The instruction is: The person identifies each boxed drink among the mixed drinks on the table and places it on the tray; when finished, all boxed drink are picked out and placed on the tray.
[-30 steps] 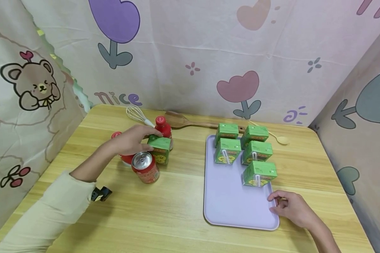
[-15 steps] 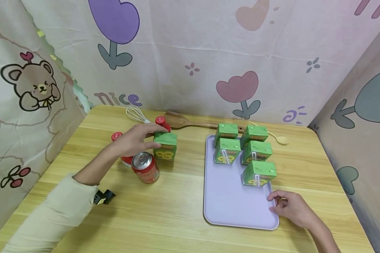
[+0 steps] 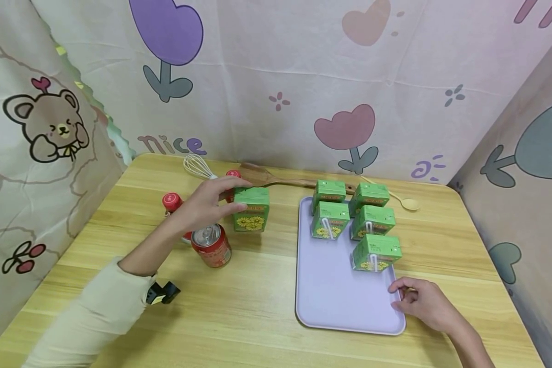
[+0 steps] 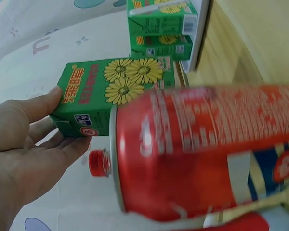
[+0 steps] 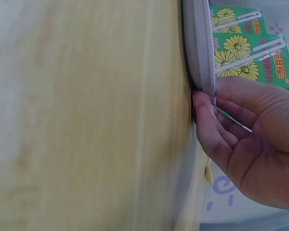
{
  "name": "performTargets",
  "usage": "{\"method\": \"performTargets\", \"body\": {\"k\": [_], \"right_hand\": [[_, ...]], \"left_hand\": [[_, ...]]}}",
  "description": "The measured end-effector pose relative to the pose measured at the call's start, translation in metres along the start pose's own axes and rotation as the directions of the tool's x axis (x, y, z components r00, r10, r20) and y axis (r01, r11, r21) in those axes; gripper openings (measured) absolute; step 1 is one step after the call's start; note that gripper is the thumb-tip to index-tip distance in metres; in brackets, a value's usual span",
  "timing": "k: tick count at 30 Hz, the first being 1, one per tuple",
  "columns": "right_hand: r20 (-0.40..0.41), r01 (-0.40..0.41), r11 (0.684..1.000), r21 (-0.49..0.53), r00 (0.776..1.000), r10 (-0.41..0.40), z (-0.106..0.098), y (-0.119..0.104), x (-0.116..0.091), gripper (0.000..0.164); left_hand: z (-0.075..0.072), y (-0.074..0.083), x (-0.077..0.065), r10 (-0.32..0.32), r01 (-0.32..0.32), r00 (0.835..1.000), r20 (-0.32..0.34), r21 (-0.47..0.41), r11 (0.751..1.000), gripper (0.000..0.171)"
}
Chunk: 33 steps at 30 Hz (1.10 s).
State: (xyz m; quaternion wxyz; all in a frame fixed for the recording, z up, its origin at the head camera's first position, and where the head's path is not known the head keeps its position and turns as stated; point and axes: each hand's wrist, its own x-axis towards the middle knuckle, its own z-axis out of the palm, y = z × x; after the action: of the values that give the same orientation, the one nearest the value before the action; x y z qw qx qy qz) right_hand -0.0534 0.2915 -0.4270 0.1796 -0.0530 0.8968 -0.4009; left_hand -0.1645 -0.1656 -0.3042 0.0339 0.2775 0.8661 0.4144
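My left hand [image 3: 210, 203] grips a green drink carton [image 3: 251, 210] with yellow flowers, thumb on its near side and fingers behind. In the left wrist view the carton [image 4: 113, 89] shows beyond a red can [image 4: 197, 149], which hides part of it. That can [image 3: 211, 246] stands on the table just below my left hand in the head view. With thumb and fingers, my right hand [image 3: 422, 302] pinches the right rim of a lilac tray [image 3: 331, 296]; the right wrist view shows the hand [image 5: 250, 130] at the tray's edge [image 5: 202, 48]. Several similar cartons [image 3: 376, 253] stand on the tray's far part.
Two red-capped bottles stand by my left hand: one bottle [image 3: 172, 202] left of it, another bottle [image 3: 232, 175] mostly hidden behind it. A whisk [image 3: 199, 166], a wooden spatula [image 3: 262, 176] and a yellow spoon [image 3: 409, 204] lie along the back near the fabric wall [image 3: 257, 122].
The carton in my left hand has moved right and slightly up, away from the can, and now covers more of the rear bottle. My right hand and the tray have stayed put.
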Motion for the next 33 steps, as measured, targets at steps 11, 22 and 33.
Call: {"method": "performTargets", "body": {"k": [11,22,33], "right_hand": [[0.005,0.012,1.0,0.005,1.0,-0.012,0.0,0.001,0.0,0.027],[0.003,-0.007,1.0,-0.005,1.0,0.007,-0.001,0.0,0.0,0.026],[0.0,0.004,1.0,0.0,1.0,-0.004,0.0,-0.001,0.0,0.027]], "left_hand": [[0.015,0.045,0.0,-0.041,0.037,0.999,-0.022,-0.135,0.99,0.04],[0.038,0.057,0.008,-0.061,0.048,0.996,-0.066,-0.187,0.981,0.04],[0.068,0.066,0.012,-0.044,0.024,0.995,-0.084,-0.229,0.973,0.038]]}}
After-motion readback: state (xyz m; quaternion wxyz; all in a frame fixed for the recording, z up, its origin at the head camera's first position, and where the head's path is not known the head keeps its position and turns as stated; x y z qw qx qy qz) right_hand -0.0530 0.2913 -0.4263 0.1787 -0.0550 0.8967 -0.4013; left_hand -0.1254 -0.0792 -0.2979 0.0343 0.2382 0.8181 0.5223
